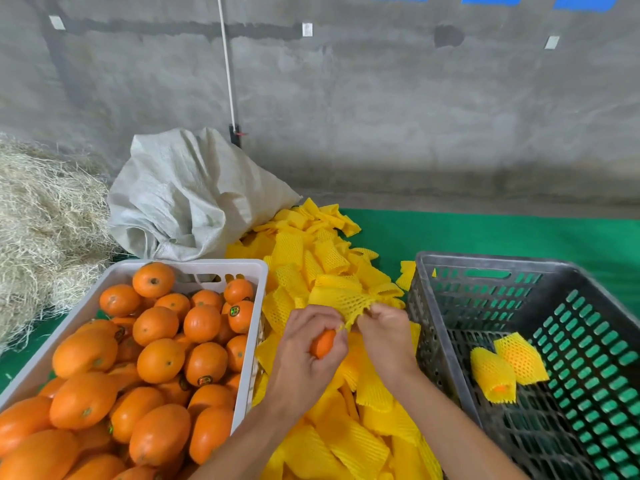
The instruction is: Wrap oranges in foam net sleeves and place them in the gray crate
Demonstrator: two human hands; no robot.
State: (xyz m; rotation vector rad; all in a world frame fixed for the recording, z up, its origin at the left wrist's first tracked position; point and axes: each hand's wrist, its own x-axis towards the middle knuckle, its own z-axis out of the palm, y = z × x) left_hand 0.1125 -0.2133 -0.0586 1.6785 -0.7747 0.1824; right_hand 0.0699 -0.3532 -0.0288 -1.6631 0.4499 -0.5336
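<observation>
My left hand (308,344) grips an orange (322,342) in its curled fingers, and its fingertips also pinch the near edge of a yellow foam net sleeve (341,301). My right hand (384,329) pinches the same sleeve's edge from the other side, stretching its mouth just above the orange. A white crate (252,306) at the left is full of loose oranges (161,360). The gray crate (433,327) at the right holds two wrapped oranges (507,367) on its floor.
A heap of yellow foam sleeves (311,258) runs between the two crates, under my hands and forearms. A white woven sack (183,195) lies behind the white crate, with straw (45,223) at far left. Green matting (485,233) covers the surface before a concrete wall.
</observation>
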